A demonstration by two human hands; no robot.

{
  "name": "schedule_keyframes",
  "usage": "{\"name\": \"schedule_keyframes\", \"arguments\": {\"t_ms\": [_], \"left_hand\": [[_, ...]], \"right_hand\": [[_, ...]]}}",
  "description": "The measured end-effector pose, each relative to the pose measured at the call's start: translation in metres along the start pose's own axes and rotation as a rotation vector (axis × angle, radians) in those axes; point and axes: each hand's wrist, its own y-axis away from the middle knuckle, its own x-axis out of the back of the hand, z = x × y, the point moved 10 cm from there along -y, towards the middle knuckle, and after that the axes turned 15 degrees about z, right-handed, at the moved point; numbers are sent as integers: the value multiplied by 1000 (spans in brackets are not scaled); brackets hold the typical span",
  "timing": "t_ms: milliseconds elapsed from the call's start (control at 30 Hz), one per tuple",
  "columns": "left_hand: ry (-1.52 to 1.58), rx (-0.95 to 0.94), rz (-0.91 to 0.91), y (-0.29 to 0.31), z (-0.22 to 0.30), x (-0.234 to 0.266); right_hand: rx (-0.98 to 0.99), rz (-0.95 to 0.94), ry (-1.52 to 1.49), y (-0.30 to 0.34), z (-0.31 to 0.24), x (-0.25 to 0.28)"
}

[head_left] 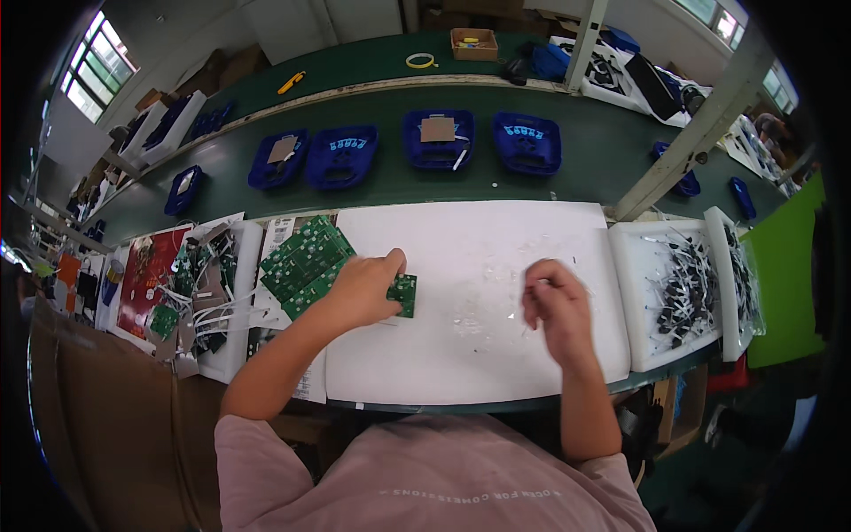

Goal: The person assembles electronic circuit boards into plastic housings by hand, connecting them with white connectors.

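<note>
1. Green worktop (390, 184) is partly covered by a white sheet (425, 363), over which clear scraps (470, 326) are scattered.
2. On the sheet's left part, a small green circuit board (407, 297) is gripped by the left hand (363, 288).
3. Over the sheet's right part, the right hand (557, 306) is held well apart from the left, fingers curled; whether anything is pinched cannot be told.
4. Larger green circuit boards (306, 262) are laid at the sheet's left edge.
5. Beyond the sheet, blue plastic shells (341, 158) are set out.
</note>
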Motion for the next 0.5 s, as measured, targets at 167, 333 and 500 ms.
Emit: {"name": "schedule_keyframes", "arguments": {"t_ms": [167, 333, 500], "left_hand": [[846, 307, 270, 10, 22, 14], [1005, 291, 462, 22, 51, 10], [871, 280, 540, 26, 62, 16]], "right_hand": [[175, 68, 279, 11, 28, -52], [557, 106, 517, 19, 7, -64], [671, 117, 637, 24, -9, -67]]}}
